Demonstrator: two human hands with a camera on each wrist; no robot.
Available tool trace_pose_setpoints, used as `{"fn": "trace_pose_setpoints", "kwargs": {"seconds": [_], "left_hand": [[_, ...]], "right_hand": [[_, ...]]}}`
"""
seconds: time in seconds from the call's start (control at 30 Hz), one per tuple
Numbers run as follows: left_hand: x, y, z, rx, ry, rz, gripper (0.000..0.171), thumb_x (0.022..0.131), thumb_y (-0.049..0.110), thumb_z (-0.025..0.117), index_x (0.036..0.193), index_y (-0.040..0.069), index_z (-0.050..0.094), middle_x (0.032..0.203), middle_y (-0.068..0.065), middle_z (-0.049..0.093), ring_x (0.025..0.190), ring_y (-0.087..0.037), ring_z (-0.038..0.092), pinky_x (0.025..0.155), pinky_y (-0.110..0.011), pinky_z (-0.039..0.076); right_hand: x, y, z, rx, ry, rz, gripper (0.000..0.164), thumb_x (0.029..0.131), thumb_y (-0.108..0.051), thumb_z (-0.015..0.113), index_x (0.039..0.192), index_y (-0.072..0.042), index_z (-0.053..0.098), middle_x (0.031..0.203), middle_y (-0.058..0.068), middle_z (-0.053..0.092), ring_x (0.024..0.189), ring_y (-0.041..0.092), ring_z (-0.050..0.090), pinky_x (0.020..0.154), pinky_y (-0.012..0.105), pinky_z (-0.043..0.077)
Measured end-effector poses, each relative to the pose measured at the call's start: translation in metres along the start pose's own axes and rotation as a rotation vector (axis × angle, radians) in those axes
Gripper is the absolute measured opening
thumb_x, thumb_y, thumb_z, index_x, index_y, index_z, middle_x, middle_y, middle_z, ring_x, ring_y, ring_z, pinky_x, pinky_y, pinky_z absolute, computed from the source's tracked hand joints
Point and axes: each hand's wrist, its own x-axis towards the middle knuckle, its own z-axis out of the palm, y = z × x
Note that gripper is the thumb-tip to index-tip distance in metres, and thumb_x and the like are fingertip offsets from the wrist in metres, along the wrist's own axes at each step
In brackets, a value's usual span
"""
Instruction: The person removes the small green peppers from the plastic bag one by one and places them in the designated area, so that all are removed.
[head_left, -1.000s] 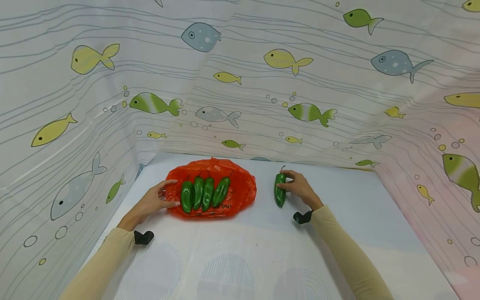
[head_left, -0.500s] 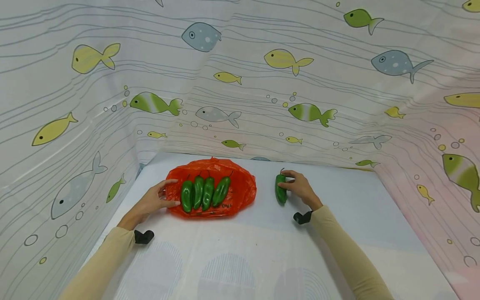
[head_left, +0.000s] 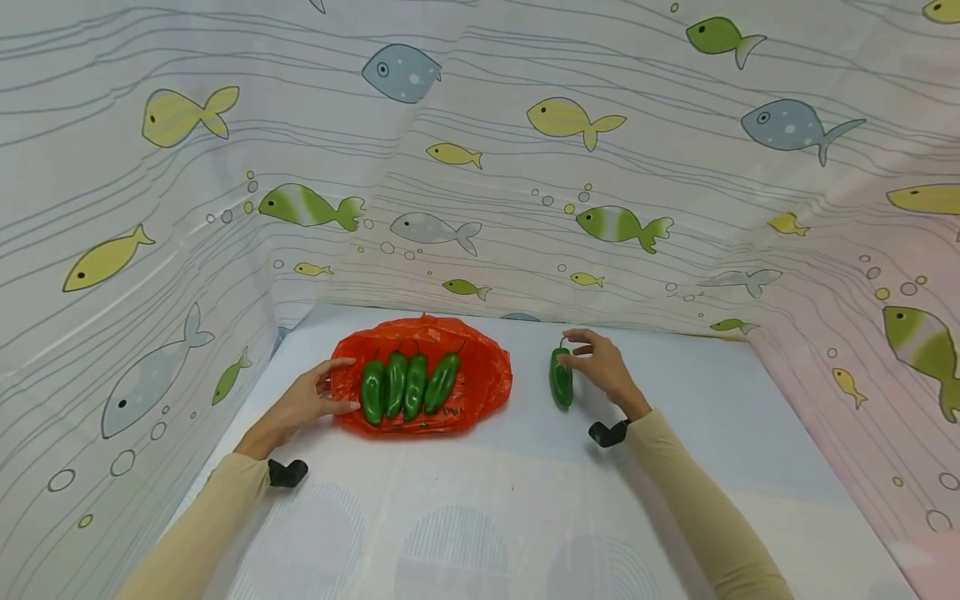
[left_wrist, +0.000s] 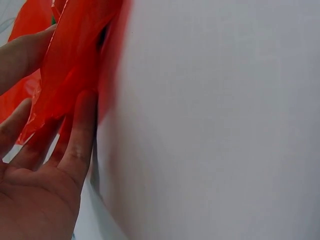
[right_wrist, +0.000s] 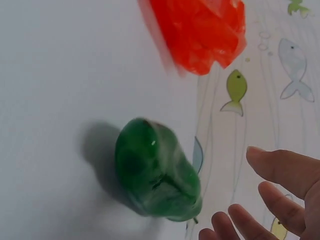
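Fingers (head_left: 577,336) spread, thumb and forefinger apart, a person's right hand (head_left: 609,371) is poised just beside a lone green pepper (head_left: 560,387), which lies on a pale counter (head_left: 480,475), stem end pointing away from the viewer. The thumb overlaps the pepper's edge in the head view, while the right wrist view shows a gap between the two.

At left, the left hand (head_left: 303,400) rests against the near left side of a red plastic bag (head_left: 487,375), its fingers apart and fairly straight, some of them showing through the thin film. Four green peppers (head_left: 415,387) lie side by side on the bag, the rightmost slanted. Beige sleeves (head_left: 697,492) cover both forearms, with a black device (head_left: 288,475) at each wrist. Fish-printed sheeting (head_left: 510,192) surrounds the counter.
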Motion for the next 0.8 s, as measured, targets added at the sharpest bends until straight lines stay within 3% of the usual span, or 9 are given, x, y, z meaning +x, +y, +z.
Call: {"fn": "trace_pose_setpoints", "kwargs": {"seconds": [0.33,0.63,0.8], "left_hand": [[-0.001,0.0,0.0,-0.01,0.011,0.013,0.082,0.087,0.016,0.084,0.156,0.012,0.04,0.16,-0.024,0.029,0.138,-0.05,0.036,0.111,-0.064,0.035],[-0.001,-0.001,0.001,-0.038,0.014,0.013,0.084,0.085,0.017,0.086,0.155,0.013,0.041,0.159,-0.022,0.032,0.137,-0.047,0.039,0.111,-0.059,0.038],[0.0,-0.002,0.001,-0.052,0.008,0.017,0.083,0.085,0.017,0.086,0.155,0.013,0.041,0.162,-0.022,0.028,0.143,-0.051,0.032,0.115,-0.063,0.032]], "right_hand": [[-0.005,-0.025,0.009,0.024,-0.019,-0.04,0.054,0.094,-0.027,0.077,0.143,-0.015,0.058,0.145,0.015,0.056,0.123,0.034,0.058,0.1,0.055,0.049],[-0.009,-0.04,0.021,0.008,-0.051,-0.054,0.056,0.094,-0.03,0.077,0.145,-0.016,0.056,0.144,0.013,0.058,0.119,0.03,0.059,0.095,0.046,0.055],[-0.01,-0.048,0.027,0.028,-0.065,-0.079,0.054,0.093,-0.028,0.078,0.143,-0.017,0.058,0.143,0.011,0.059,0.118,0.029,0.06,0.093,0.045,0.056]]}}
